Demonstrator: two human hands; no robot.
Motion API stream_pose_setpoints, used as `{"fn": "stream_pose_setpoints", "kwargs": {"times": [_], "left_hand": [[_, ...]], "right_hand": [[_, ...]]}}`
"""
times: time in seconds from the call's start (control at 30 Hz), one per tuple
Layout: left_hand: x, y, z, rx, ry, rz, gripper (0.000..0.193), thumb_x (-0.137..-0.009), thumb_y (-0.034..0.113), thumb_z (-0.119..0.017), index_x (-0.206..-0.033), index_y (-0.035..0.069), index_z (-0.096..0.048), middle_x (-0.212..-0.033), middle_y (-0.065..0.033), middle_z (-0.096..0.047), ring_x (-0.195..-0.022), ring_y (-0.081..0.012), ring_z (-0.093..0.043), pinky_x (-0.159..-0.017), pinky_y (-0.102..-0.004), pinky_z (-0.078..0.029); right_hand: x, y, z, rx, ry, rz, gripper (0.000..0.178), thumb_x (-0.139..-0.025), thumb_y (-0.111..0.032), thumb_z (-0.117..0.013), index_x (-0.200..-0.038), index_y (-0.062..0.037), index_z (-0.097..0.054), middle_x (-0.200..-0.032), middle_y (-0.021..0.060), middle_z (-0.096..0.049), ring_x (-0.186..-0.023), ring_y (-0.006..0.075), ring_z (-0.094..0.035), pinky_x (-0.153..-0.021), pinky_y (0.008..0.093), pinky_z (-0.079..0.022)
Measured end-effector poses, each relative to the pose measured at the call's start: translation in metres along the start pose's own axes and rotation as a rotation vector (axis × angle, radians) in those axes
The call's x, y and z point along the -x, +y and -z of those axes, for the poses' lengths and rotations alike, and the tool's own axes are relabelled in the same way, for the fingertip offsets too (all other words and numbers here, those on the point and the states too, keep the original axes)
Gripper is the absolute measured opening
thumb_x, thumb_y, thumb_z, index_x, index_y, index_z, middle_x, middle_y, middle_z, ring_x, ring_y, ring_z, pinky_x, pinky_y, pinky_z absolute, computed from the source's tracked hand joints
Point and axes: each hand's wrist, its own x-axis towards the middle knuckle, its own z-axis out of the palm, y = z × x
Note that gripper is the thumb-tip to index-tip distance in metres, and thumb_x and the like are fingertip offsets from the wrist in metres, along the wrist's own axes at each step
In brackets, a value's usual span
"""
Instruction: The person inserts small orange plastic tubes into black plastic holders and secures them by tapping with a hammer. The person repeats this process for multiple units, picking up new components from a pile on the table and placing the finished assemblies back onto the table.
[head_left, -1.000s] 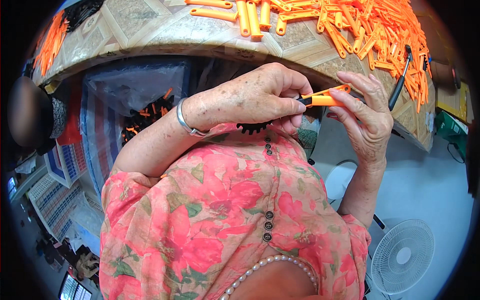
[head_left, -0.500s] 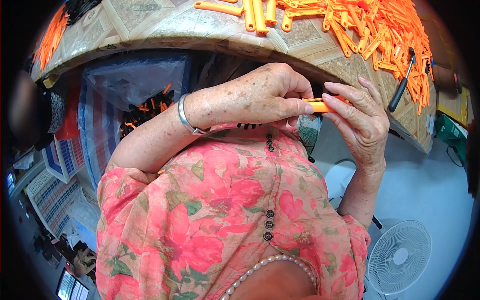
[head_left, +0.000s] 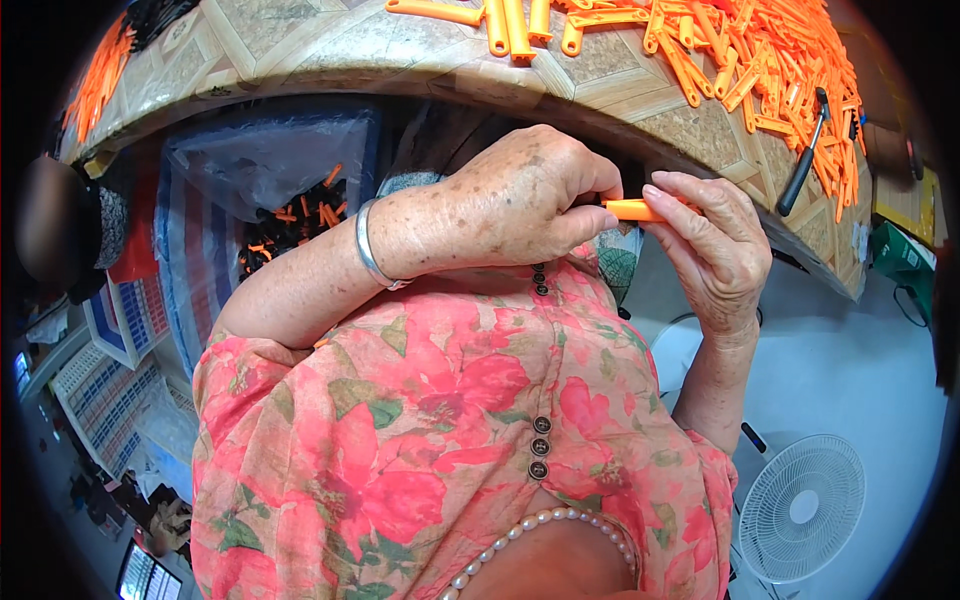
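Note:
Between my two hands, just off the table's near edge, is a small orange plastic handle (head_left: 630, 210). My right hand (head_left: 715, 230) pinches its right end between thumb and fingers. My left hand (head_left: 520, 190), with a silver bangle at the wrist, has its thumb and bent forefinger round the left end; the remaining fingers are mostly hidden behind the hand. Part of the handle is covered by the fingertips. A large heap of similar orange handles (head_left: 770, 60) lies on the table (head_left: 330, 50) beyond my right hand, with several loose ones nearer the middle.
A black-handled tool (head_left: 805, 155) rests by the heap at the table's right. Under the table, a plastic-lined container (head_left: 270, 165) holds black and orange pieces (head_left: 300, 220). More orange pieces (head_left: 100, 75) lie far left. A white fan (head_left: 803, 507) stands at lower right.
My left thumb and forefinger have spread slightly apart at the handle's left end, and a second orange edge above it no longer shows. My right hand has shifted slightly left and down.

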Motion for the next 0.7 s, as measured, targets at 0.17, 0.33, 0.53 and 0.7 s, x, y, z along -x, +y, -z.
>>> {"fn": "stream_pose_setpoints", "kwargs": {"times": [0.17, 0.33, 0.53, 0.7], "left_hand": [[0.0008, 0.0004, -0.0004, -0.028, 0.005, -0.045, 0.019, -0.081, 0.010, -0.064, -0.096, -0.001, -0.066, -0.075, -0.0204, -0.064, -0.069, -0.0381, -0.064, -0.063, -0.0411, -0.051], [-0.0006, -0.0040, -0.0019, -0.034, 0.018, -0.079, 0.020, -0.081, 0.011, -0.065, -0.096, -0.002, -0.065, -0.076, -0.0204, -0.064, -0.069, -0.0359, -0.064, -0.063, -0.0395, -0.050], [-0.0007, -0.0030, 0.0015, 0.161, -0.092, 0.026, 0.022, -0.081, 0.011, -0.065, -0.099, -0.003, -0.064, -0.076, -0.0165, -0.064, -0.067, -0.0251, -0.062, -0.066, -0.0353, -0.051], [-0.0014, -0.0049, 0.0011, 0.197, -0.156, 0.082, 0.024, -0.081, 0.010, -0.065, -0.101, -0.003, -0.064, -0.079, -0.0163, -0.065, -0.071, -0.0228, -0.063, -0.069, -0.0347, -0.051]], "right_hand": [[0.0008, -0.0016, -0.0022, 0.104, -0.027, 0.089, 0.039, -0.069, -0.018, -0.081, -0.108, -0.0164, -0.074, -0.109, 0.0018, -0.070, -0.092, 0.0182, -0.067, -0.087, 0.0375, -0.049], [0.0001, -0.0062, -0.0072, 0.111, -0.033, 0.135, 0.037, -0.073, -0.016, -0.079, -0.109, -0.0155, -0.073, -0.109, 0.0021, -0.071, -0.095, 0.0187, -0.067, -0.092, 0.0398, -0.048], [-0.0005, -0.0049, -0.0045, 0.010, -0.032, 0.108, 0.032, -0.074, -0.013, -0.078, -0.106, -0.0107, -0.073, -0.106, 0.0033, -0.071, -0.097, 0.0203, -0.067, -0.091, 0.0405, -0.049], [0.0014, -0.0047, -0.0016, -0.002, -0.045, 0.084, 0.030, -0.074, -0.012, -0.078, -0.104, -0.0106, -0.074, -0.105, 0.0030, -0.072, -0.096, 0.0201, -0.068, -0.091, 0.0406, -0.049]]}}
